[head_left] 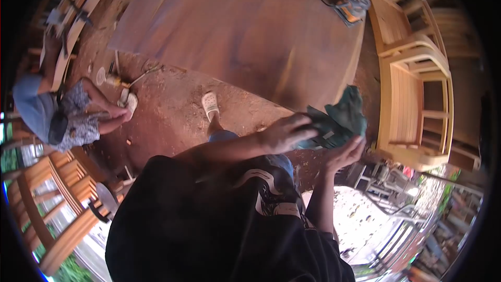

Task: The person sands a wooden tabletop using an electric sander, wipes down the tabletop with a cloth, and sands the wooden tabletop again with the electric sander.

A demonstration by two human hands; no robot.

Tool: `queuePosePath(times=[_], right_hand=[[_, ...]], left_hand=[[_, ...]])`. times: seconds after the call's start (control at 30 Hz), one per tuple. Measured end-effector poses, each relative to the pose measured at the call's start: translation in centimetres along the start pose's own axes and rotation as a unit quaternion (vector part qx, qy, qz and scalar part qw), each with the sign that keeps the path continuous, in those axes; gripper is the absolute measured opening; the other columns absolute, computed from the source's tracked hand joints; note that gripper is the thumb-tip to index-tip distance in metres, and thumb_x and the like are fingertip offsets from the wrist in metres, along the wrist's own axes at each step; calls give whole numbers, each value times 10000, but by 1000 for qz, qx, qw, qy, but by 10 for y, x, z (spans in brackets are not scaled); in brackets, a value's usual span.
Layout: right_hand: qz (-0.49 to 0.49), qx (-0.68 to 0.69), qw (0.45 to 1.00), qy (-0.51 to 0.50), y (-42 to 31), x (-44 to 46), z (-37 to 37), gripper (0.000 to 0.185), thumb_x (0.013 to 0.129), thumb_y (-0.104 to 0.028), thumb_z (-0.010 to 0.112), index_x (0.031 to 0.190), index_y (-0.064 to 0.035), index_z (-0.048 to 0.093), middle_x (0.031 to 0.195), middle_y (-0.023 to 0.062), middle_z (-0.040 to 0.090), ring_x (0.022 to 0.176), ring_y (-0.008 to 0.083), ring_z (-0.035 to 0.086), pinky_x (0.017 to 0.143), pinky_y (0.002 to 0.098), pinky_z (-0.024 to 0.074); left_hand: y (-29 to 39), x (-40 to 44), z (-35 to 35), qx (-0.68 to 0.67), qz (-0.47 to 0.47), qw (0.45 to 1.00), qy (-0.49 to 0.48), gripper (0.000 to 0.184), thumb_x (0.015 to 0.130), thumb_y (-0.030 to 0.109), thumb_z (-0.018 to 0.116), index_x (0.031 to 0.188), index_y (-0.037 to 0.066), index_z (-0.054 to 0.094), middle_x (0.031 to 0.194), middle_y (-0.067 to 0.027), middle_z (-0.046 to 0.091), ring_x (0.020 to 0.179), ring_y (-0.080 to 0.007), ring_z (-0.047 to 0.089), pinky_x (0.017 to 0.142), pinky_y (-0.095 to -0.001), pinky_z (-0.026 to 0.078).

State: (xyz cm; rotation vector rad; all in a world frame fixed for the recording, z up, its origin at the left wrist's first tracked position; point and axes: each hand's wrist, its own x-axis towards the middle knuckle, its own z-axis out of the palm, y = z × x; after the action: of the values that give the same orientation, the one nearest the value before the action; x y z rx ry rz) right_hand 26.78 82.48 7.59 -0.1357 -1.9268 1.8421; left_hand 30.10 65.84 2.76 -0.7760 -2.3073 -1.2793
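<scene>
A dark green cloth (342,117) is bunched up between my two hands, beside the near edge of the large brown wooden panel (229,31). My left hand (287,134) grips the cloth's left side, its fingers curled over the fabric. At the lower right of the cloth, my right hand (347,154) holds it from below with its thumb and fingers against it. Part of the cloth stands up above my right hand. A small pale patch shows on the fabric.
An orange and grey power sander (352,9) with a cord rests on the panel's far right corner. Wooden chair frames (412,109) stand at the right. Another person (39,102) sits at the left near slatted wooden furniture (52,203). Tools (117,79) lie on the dirt floor.
</scene>
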Motion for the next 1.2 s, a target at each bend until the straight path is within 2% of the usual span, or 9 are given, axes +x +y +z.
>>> queuePosePath(times=[0.1,0.2,0.33,0.43,0.53,0.73,0.9,1.0,1.2], right_hand=[[-140,-367,850,-350,39,1,10,565,848,-393,691,1238,-7,556,1373,306,421,1283,430,410,1074,540,310],[-214,-477,698,-489,68,-1,11,753,766,-325,766,1369,-16,437,1506,311,253,1406,479,244,1125,612,213],[-290,-398,717,-493,90,11,6,841,739,-224,765,1417,22,333,1537,317,175,1434,479,187,1147,597,205],[-184,-376,717,-558,97,25,-2,875,766,-175,732,1462,33,244,1504,347,217,1393,521,223,1157,540,229],[-149,-399,721,-547,97,21,-12,895,771,-156,722,1469,54,202,1482,377,233,1366,541,257,1151,527,248],[-243,-383,692,-562,142,0,-7,1084,763,-247,729,1498,42,-14,1492,418,84,1393,577,137,1155,608,157],[-383,-298,676,-554,120,-38,106,1157,724,-327,746,1499,40,-30,1510,401,33,1412,560,99,1154,624,127],[-257,-360,665,-602,78,-74,189,1136,726,-336,744,1482,73,0,1511,396,46,1413,553,105,1154,626,125],[-271,-122,692,-658,70,-123,355,967,782,-250,737,1442,90,118,1459,382,213,1354,538,258,1134,571,228]], left_hand=[[-16,-17,-20,176,-151,965,-125,660,683,62,733,1311,66,530,1383,-223,383,1352,-388,345,1109,-568,307],[-32,-22,7,279,-153,943,-94,659,732,92,704,1357,62,496,1462,-227,333,1384,-390,321,1106,-642,230],[-48,-5,56,326,-122,935,-63,629,860,210,598,1459,182,408,1554,-199,258,1424,-405,282,1129,-674,145],[-76,2,80,313,-72,945,-57,783,831,278,640,1519,289,264,1585,-179,203,1438,-420,245,1152,-665,112],[-82,8,57,369,-70,895,-241,958,776,393,689,1542,348,116,1603,-120,187,1462,-395,192,1177,-633,90],[-103,-16,39,423,-33,894,-141,582,936,264,417,1499,298,273,1496,-87,360,1401,-345,324,1151,-637,142],[-141,-58,-45,375,-83,917,-108,580,930,267,428,1495,280,296,1500,-89,387,1411,-319,342,1162,-646,85],[-168,-89,-122,329,-107,935,-84,582,896,273,521,1456,277,362,1503,-95,395,1403,-321,364,1163,-644,88],[-233,-156,-306,319,-150,925,-139,913,617,309,810,1430,297,396,1519,-60,370,1424,-308,322,1176,-617,105]])
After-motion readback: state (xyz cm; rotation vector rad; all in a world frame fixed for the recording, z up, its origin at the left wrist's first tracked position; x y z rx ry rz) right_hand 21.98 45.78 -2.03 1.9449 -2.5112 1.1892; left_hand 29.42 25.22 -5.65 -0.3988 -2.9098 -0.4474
